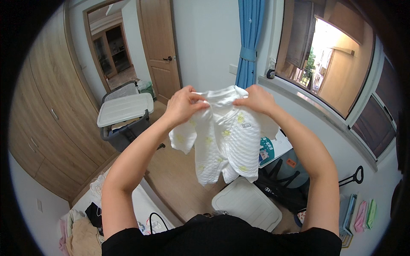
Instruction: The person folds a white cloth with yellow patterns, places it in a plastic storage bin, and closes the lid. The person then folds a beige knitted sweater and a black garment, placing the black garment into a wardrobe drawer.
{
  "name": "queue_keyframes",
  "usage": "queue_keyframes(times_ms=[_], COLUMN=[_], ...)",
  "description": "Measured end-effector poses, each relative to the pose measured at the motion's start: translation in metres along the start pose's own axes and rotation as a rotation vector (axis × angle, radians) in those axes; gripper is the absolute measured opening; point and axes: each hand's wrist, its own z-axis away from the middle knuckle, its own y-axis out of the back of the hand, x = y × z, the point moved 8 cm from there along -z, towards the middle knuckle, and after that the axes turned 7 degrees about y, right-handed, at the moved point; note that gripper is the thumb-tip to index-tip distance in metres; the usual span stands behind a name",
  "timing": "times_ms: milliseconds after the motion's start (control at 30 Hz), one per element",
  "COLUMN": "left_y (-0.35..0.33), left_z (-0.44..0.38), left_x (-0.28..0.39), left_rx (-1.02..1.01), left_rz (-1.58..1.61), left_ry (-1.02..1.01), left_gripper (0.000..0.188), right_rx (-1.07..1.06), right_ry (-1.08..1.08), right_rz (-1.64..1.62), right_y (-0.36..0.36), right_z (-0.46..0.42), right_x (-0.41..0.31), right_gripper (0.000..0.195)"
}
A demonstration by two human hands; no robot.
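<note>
A white quilted baby garment (238, 147) with small yellow-green prints hangs in the air in front of me. My left hand (184, 107) pinches it at one shoulder, beside the collar. At the other shoulder my right hand (258, 98) grips the cloth with the thumb in front. One sleeve (183, 137) dangles on the left; the other is partly behind my right forearm. The front panels overlap, and the lower hem hangs loose above the floor.
A dark storage bin (125, 134) with a white lid (125, 108) stands by the wardrobe (61, 121). Another white lid (246, 203) lies low before me, near black bags (278, 188). Clothes (83, 235) are heaped on the bed at lower left. A window (323, 60) is at right.
</note>
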Motion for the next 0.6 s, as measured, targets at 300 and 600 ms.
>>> queue_keyframes(times_ms=[300, 600], left_y=[0.005, 0.036], left_z=[-0.026, -0.043], left_x=[0.011, 0.016], left_rx=[-0.425, 0.17], left_rz=[0.776, -0.235], left_ry=[0.191, -0.241], left_gripper=[0.021, 0.026], right_rx=[0.114, 0.02], right_ry=[0.074, 0.273], right_rz=[-0.018, -0.124], right_y=[0.023, 0.002], right_z=[-0.014, -0.031], right_x=[-0.037, -0.062], right_gripper=[0.046, 0.036])
